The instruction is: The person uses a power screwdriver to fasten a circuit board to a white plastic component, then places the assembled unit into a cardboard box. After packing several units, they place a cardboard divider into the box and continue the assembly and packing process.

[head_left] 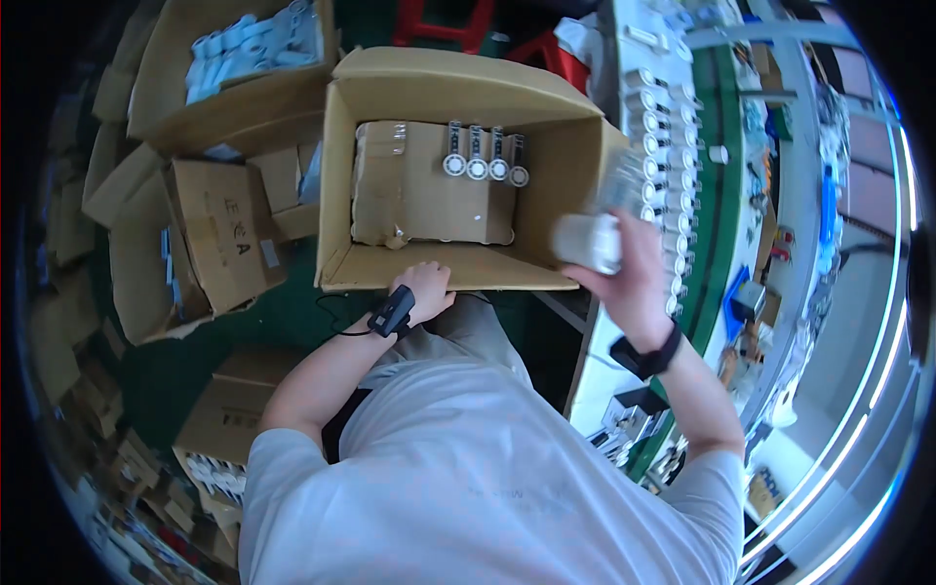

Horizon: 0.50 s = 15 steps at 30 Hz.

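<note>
In front of me stands an open cardboard box. A flat cardboard sheet lies inside it. Several slim pieces with white round ends and dark-and-clear stems stand in a row at its far right. My left hand grips the box's near wall, fingers bent over the rim. Above the right rim, my right hand is closed around a white cylindrical piece with a clear part at its upper end. Motion blurs that piece, so its exact kind is unclear.
On the right, a workbench carries rows of similar white pieces beside a green strip. Left of me are open cartons, one holding pale blue-white parts. Red stools stand beyond the box. Another carton sits at lower left.
</note>
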Tool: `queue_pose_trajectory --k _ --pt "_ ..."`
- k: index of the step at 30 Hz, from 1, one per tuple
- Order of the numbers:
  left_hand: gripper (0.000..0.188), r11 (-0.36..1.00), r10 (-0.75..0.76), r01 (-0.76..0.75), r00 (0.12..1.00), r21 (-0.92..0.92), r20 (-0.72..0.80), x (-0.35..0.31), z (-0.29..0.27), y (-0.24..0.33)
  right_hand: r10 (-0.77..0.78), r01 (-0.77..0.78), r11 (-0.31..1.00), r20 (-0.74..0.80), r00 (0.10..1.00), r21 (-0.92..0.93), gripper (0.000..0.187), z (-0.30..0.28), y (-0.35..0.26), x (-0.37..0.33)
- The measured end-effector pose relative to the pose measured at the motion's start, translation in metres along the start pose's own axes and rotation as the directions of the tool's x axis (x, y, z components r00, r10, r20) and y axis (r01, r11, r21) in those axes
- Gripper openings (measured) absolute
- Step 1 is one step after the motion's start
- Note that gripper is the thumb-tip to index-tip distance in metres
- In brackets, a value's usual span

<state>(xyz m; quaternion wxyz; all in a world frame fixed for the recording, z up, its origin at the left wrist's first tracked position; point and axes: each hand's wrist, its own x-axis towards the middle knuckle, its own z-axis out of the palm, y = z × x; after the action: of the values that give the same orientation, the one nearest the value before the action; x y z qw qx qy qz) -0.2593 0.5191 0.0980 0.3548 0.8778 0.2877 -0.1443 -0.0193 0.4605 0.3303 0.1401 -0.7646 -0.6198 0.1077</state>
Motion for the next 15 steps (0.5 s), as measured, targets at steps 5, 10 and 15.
queue_pose_trajectory --k 5,10,15 --pt "0.029 0.997 0.002 -0.004 1.0 -0.076 -0.03 -0.008 0.002 -0.003 -0.275 0.217 0.945 0.231 0.933 0.244 0.07 0.148 -0.069 0.1" --pt "0.032 0.991 -0.034 0.026 0.998 -0.131 -0.06 -0.007 0.012 -0.004 -0.257 0.234 0.966 0.301 0.918 0.112 0.065 0.322 -0.042 0.157" --pt "0.032 0.998 0.031 -0.031 0.999 -0.049 -0.017 -0.005 0.008 -0.005 -0.322 0.332 0.943 0.193 0.927 -0.021 0.063 0.424 0.036 0.164"
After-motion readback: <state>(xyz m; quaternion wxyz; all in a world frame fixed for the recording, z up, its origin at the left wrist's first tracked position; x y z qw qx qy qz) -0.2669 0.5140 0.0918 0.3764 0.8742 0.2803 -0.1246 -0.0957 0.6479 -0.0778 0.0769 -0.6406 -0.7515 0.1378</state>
